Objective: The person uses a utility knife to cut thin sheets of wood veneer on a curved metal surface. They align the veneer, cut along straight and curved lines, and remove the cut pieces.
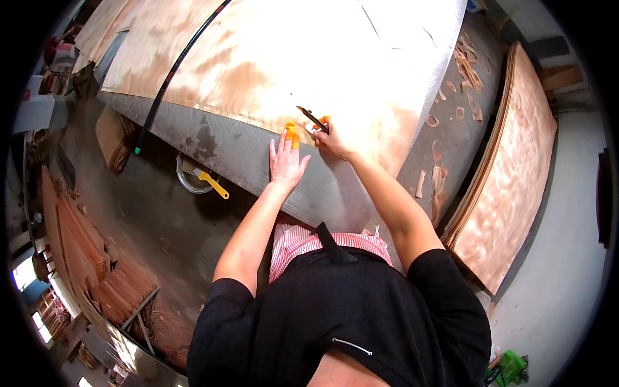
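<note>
A large pale wood veneer sheet (258,77) lies on a grey metal-topped table (213,138). On the sheet's near edge rests my left hand (288,166), its fingers stretched out and some of them in orange finger covers. Just right of it, my right hand (333,140) is closed round a slim, dark, pointed knife (312,119). The knife's tip points up and left, over the sheet; whether it touches the wood I cannot tell. Orange also shows on a right-hand finger. Something small and white by that hand is too small to name.
A long black strip (173,74) with a green end crosses the sheet and overhangs the table. Below the near edge is a yellow-handled scraper (214,185) at a round metal dish (187,177). Veneer stacks stand right (509,168) and lower left (122,290); scraps (469,71) litter the right side.
</note>
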Demonstrator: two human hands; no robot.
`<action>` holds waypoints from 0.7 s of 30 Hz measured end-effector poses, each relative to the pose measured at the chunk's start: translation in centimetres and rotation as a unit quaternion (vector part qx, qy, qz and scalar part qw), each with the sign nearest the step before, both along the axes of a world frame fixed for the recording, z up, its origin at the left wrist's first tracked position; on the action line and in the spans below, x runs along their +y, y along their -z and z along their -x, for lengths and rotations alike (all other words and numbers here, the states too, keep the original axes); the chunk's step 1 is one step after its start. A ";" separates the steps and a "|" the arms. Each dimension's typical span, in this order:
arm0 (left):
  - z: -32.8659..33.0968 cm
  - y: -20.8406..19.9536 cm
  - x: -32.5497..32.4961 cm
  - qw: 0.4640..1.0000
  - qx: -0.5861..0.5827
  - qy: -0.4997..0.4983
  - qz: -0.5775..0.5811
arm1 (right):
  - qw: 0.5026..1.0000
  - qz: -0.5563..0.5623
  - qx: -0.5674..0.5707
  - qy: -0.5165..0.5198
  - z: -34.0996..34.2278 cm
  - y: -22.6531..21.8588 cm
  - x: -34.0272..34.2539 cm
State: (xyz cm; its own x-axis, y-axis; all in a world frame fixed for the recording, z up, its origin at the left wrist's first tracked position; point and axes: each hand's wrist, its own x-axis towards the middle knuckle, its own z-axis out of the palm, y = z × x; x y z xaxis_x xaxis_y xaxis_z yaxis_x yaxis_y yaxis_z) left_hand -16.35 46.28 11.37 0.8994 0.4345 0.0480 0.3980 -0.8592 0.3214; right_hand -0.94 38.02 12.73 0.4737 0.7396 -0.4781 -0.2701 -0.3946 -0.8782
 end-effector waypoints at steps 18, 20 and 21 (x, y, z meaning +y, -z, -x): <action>-2.6 0.2 0.8 0.996 -0.078 0.004 0.046 | 0.964 0.153 -0.180 -0.120 -1.4 -2.2 1.5; -2.4 0.3 0.7 0.990 -0.124 -0.015 0.072 | 0.948 0.166 -0.233 -0.140 -1.8 -1.4 1.1; -2.3 0.4 0.7 0.989 -0.128 -0.027 0.069 | 0.944 0.171 -0.241 -0.147 -1.9 -1.6 1.2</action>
State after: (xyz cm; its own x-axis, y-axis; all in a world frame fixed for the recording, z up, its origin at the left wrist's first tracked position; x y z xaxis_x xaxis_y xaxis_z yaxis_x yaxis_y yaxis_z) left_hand -14.09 47.00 10.96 0.8408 0.4996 0.2086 0.3318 -0.7800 0.5306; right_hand 0.93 39.25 14.34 0.4963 0.7138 -0.4942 0.2936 -0.6737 -0.6782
